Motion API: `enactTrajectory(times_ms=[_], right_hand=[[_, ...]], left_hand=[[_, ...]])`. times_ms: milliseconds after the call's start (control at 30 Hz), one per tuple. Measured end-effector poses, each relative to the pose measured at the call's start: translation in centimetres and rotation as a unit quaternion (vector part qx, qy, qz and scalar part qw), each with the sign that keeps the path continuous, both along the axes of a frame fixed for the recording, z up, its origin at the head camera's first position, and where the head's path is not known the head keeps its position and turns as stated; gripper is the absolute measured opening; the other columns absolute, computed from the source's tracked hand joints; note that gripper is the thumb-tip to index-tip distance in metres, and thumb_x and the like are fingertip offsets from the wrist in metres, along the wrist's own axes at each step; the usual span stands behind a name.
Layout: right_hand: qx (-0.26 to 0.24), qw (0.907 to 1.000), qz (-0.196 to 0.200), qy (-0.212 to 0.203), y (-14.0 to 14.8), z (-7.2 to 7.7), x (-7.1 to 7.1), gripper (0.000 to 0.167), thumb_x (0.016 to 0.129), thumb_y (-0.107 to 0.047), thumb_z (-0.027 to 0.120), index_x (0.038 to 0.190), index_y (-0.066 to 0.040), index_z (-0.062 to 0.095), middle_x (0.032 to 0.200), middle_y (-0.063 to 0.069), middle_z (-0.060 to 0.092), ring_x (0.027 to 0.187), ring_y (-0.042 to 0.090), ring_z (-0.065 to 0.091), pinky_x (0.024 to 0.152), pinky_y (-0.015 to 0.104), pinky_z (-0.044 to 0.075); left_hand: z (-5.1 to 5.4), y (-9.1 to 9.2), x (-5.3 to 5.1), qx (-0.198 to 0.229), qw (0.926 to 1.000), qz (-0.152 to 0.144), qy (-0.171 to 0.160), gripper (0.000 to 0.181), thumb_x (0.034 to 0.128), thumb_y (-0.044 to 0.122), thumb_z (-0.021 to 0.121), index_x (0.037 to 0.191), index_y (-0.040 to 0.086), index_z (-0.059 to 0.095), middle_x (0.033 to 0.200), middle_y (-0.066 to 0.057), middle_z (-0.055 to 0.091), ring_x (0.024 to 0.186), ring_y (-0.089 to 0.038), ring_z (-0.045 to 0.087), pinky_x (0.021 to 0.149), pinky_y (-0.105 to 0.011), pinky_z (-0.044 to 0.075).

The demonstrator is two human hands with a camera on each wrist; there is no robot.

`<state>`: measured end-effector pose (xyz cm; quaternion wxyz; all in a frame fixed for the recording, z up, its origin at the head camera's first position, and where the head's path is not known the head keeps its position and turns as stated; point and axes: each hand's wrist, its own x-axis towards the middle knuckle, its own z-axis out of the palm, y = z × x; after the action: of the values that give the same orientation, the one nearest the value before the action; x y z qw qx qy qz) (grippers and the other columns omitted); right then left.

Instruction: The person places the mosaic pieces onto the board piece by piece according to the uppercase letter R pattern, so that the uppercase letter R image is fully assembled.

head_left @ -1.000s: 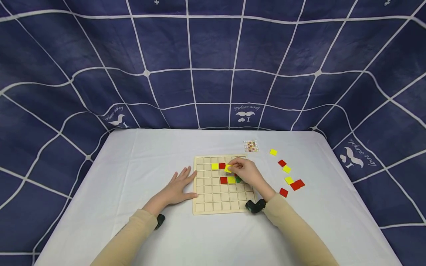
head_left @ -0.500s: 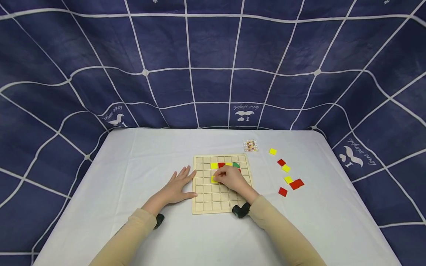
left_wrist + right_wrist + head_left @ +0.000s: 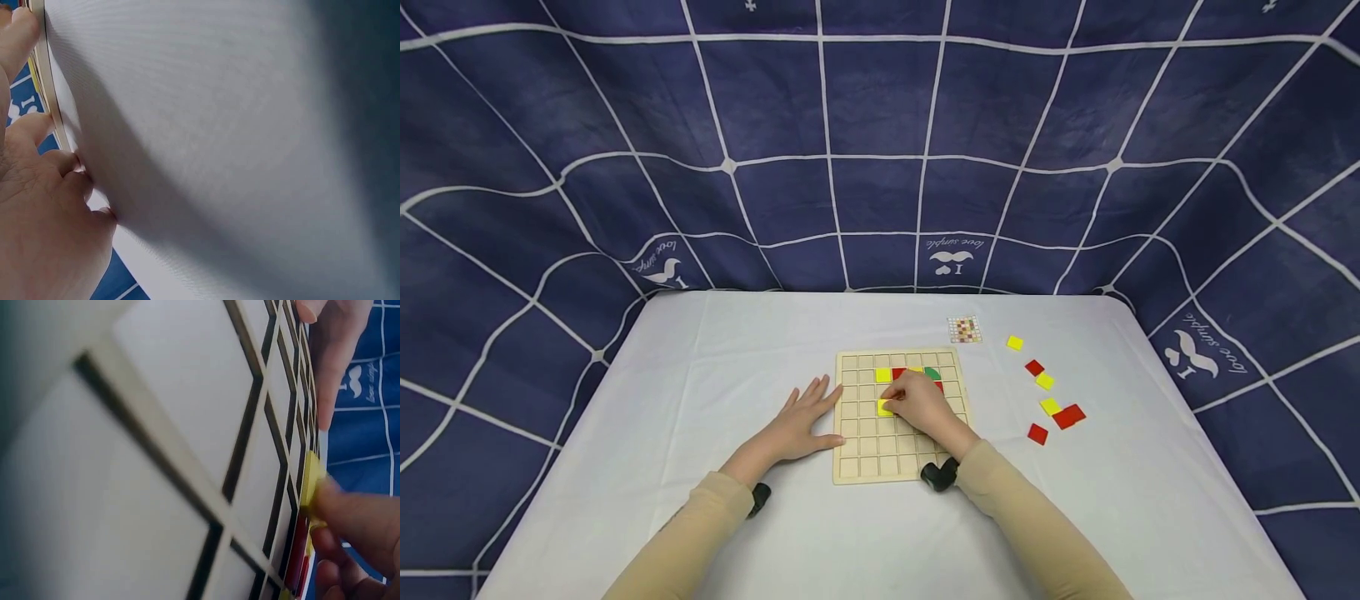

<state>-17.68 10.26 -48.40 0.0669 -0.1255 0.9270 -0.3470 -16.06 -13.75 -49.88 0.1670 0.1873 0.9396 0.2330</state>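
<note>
the right hand [image 3: 927, 406] pinches a flat yellow square tile [image 3: 882, 408] at one box of the pale wooden grid board [image 3: 868, 467], so line up the corners and let the left hand [image 3: 803, 423], spread out, steady the edge.

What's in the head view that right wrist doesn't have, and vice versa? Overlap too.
Only head: the small printed grid card, the loose red and yellow tiles right of the board, the green piece and both sleeves.

Only right wrist: a near edge-on look at the pinched yellow tile, showing its side, plus the board's raised ridges up close.

Both: the board, that yellow tile held by the right hand, red on the board, the left hand and the navy cloth.
</note>
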Motion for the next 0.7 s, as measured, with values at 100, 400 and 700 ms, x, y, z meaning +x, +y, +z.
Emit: enactTrajectory(times_ms=[100, 400, 700], right_hand=[[0.01, 0.9999, 0.006, 0.006, -0.1, -0.1, 0.0, 0.008, 0.085, -0.009, 0.076, 0.092, -0.011, 0.078, 0.088, 0.001, 0.063, 0.079, 0.012, 0.058, 0.07, 0.024, 0.05], [-0.044, 0.9984, -0.022, -0.027, 1.8, 1.3, 0.3, 0.014, 0.087, -0.016, 0.076, 0.1, -0.011, 0.076, 0.09, -0.001, 0.066, 0.079, 0.01, 0.058, 0.072, 0.026, 0.05], [-0.047, 0.9945, -0.085, -0.039, 9.5, 2.8, 1.4, 0.022, 0.09, -0.017, 0.072, 0.111, -0.01, 0.074, 0.106, 0.005, 0.071, 0.09, 0.02, 0.063, 0.074, 0.028, 0.053]], left_hand=[[0.2, 0.0, 0.1, 0.001, 1.0, -0.002, -0.003, 0.092, 0.0842, 0.051, 0.072, 0.156, 0.014, 0.028, 0.165, -0.014, 0.009, 0.154, -0.032, 0.004, 0.124, -0.054, 0.001], [0.5, 0.0, 0.3, 0.008, 0.9999, -0.005, -0.004, 0.091, 0.0856, 0.047, 0.071, 0.156, 0.013, 0.027, 0.165, -0.015, 0.009, 0.154, -0.034, 0.004, 0.124, -0.055, 0.001], [0.4, 0.0, 0.3, 0.007, 0.9999, -0.005, -0.005, 0.091, 0.0855, 0.048, 0.071, 0.156, 0.013, 0.027, 0.165, -0.014, 0.008, 0.154, -0.033, 0.003, 0.124, -0.054, 0.001]])
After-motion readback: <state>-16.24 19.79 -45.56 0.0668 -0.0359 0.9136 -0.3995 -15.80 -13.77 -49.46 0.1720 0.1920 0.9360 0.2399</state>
